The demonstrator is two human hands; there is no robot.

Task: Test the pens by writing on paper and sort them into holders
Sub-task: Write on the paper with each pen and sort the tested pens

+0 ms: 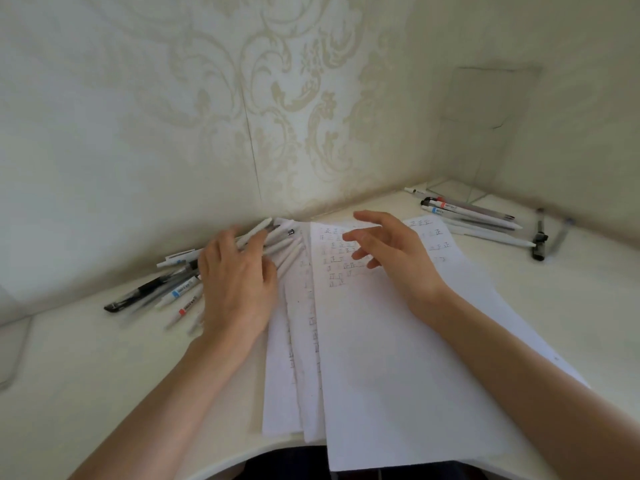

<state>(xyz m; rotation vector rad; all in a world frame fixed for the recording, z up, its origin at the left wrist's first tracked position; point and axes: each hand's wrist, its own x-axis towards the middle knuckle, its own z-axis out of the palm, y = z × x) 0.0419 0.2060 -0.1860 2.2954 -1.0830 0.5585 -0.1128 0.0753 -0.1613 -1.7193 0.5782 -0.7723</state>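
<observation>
Cream damask wallpaper (277, 98) on corner walls; white table (86, 375) against them; soft daylight.

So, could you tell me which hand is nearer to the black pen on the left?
Left. The left hand rests on the pen pile right beside the black pen; the right hand hovers over the paper, farther away.

Handwritten 正 tally characters fill the top paper (349, 306); pen (180, 292) label print is illegible.
</observation>
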